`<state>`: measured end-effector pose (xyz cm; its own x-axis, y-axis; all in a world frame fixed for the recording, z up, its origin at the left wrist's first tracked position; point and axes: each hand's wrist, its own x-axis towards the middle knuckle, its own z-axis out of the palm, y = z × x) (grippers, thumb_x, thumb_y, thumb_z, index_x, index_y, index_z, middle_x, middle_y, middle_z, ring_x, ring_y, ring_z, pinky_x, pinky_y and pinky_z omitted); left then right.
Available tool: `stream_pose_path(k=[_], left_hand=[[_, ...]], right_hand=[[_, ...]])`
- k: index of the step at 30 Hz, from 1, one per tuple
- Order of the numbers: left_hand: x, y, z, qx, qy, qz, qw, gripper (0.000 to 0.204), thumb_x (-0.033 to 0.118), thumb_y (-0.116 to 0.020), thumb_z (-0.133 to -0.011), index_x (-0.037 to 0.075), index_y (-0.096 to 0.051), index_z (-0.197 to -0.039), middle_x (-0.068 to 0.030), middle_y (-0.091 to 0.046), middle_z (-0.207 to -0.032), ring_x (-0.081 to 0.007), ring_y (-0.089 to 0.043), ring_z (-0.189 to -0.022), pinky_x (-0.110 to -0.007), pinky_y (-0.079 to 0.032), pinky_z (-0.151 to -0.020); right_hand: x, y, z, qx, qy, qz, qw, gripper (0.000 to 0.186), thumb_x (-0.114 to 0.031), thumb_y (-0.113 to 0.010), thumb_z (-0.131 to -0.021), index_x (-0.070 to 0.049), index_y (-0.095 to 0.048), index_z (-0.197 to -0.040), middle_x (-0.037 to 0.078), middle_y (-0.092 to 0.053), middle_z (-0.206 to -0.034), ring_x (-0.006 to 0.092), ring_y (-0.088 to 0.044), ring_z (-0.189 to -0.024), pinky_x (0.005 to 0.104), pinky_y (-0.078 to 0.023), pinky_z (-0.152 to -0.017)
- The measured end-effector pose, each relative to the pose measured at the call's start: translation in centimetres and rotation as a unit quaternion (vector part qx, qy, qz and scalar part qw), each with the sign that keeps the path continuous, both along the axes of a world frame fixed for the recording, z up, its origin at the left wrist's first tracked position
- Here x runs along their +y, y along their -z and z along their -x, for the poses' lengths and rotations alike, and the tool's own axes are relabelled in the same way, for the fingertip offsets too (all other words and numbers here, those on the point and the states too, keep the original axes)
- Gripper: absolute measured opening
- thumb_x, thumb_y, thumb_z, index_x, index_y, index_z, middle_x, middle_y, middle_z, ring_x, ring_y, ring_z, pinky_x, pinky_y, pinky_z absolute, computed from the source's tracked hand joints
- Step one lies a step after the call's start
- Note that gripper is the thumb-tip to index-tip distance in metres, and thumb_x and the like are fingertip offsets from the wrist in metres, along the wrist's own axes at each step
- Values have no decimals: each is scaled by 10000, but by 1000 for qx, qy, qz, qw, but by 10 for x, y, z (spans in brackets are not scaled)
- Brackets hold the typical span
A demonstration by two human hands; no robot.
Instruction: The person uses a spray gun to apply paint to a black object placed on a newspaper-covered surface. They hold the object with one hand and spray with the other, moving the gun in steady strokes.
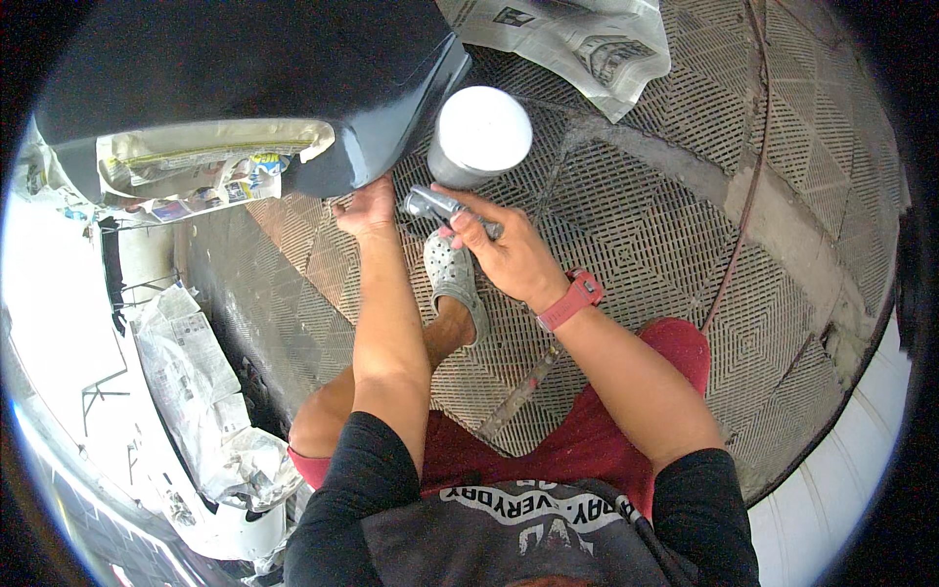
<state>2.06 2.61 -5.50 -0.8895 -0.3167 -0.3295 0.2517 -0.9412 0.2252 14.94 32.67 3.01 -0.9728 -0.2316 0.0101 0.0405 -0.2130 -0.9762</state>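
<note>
A glossy black car bumper (254, 68) fills the upper left. My left hand (368, 208) is at its lower corner, thumb spread and open, the other fingertips partly hidden at the panel's edge. In my right hand (514, 254) is a silver-grey spray gun (452, 207), its handle wrapped by closed fingers. Just beyond it, a grey cup with a white lid (483, 132) seems joined to the gun; the joint is hidden. Newspaper and tape masking (210, 161) cover a recess in the bumper, left of my left hand.
A newspaper sheet (597, 49) hangs at the top beside the bumper. Patterned grating (626, 245) covers the floor, with a thin reddish hose (753, 186) across its right side. At left stands a white part masked with newspaper (191, 362). My grey clog (452, 274) is below my hands.
</note>
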Motion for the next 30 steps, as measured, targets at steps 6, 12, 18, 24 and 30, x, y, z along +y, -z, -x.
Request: stream_pose_path(k=[6, 12, 18, 24, 30], left_hand=[[1, 7, 5, -44, -64, 37, 996, 837, 644, -268, -1119, 32, -432, -1666, -218, -441, -1734, -423, -383, -1610, -604, -295, -1315], [142, 2, 24, -17, 51, -119, 991, 925, 696, -186, -1112, 7, -333, -1711, -219, -299, -1813, -422, -253, -1689, -672, -159, -1359], [226, 15, 41, 41, 330, 142, 932, 791, 596, -203, -1181, 29, -396, -1697, -162, -359, -1805, -405, -368, -1638, -636, -271, -1324], [188, 31, -15, -22, 259, 42, 965, 663, 471, -303, -1206, 15, -418, -1673, -182, -455, -1742, -371, -399, -1629, -596, -316, -1335], [113, 30, -2, -130, -52, 57, 989, 706, 513, -272, -1190, 32, -355, -1700, -197, -473, -1696, -385, -468, -1566, -597, -333, -1330]], right_hand=[[4, 0, -3, -20, 1, -11, 1000, 564, -511, -630, -1125, -100, -703, -1503, 193, -823, -974, 238, -794, -850, 374, -613, -825], [33, 14, 11, -36, 125, 25, 991, 530, -431, -598, -1164, -57, -670, -1534, 109, -821, -1034, 144, -733, -898, 323, -587, -862], [59, 19, 23, -55, 229, -18, 972, 519, -442, -616, -1148, -99, -693, -1530, 146, -844, -1080, 165, -779, -938, 350, -604, -864], [60, 50, 33, -16, 265, -25, 964, 517, -449, -632, -1136, -117, -694, -1528, 173, -835, -1183, 209, -797, -1021, 383, -603, -931], [24, 62, 28, 40, 200, -79, 976, 583, -481, -585, -1158, -58, -656, -1554, 139, -822, -1150, 164, -762, -978, 351, -593, -949]])
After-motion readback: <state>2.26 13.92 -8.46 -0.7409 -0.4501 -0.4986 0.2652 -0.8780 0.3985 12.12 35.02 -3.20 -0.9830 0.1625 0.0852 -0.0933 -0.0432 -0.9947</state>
